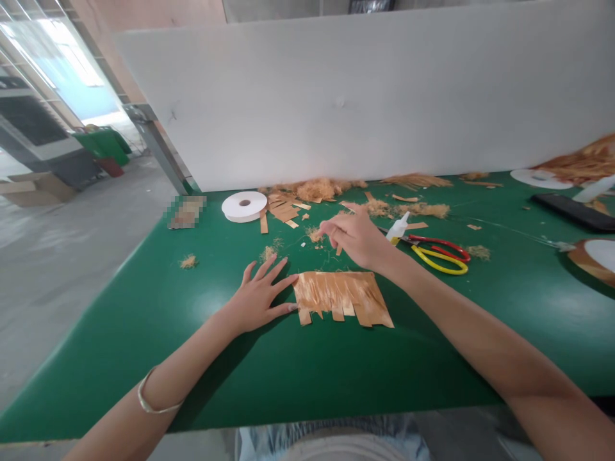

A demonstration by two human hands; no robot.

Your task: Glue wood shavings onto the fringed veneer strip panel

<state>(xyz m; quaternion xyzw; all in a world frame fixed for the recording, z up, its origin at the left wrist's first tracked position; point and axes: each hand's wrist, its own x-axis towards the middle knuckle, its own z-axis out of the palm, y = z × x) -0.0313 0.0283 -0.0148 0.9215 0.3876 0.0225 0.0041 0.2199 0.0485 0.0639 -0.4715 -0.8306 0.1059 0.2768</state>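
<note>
A fringed tan strip piece (341, 294) lies flat on the green table (269, 378), its lower edge cut in uneven tabs. My left hand (262, 296) is spread on the table, with fingertips touching the piece's left edge. Above the piece, my right hand (353, 237) has its fingers curled together near a small tuft of fibre; what they hold, if anything, is too small to make out. Just right of that hand are a white glue bottle (398, 228) and scissors with red and yellow handles (439, 254).
A white tape roll (244, 206) sits at the back left. Fibre scraps (319, 189) line the foot of the white panel (336, 102). A black phone (574, 212) and another roll (600, 254) are at the right.
</note>
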